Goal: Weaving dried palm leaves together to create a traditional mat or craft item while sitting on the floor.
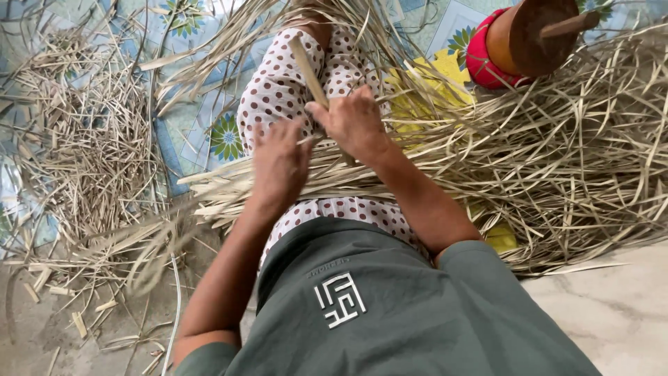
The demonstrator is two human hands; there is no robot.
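R hand (355, 124) grips a flat stick (309, 69); L hand (280, 161) clasps dry strips (229, 191) on lap.

We see a grey-green short-sleeved shirt (390, 313) with a white maze-like square emblem (339, 299) on the chest, at 6 o'clock. Above it, toward 12 o'clock, white trousers (278, 90) dotted with dark red spots. Both forearms are bare.

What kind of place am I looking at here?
Probably a home floor used for handcraft: heaps of dried leaf strips lie on a floral mat, and both hands, left and right, work a strip bundle.
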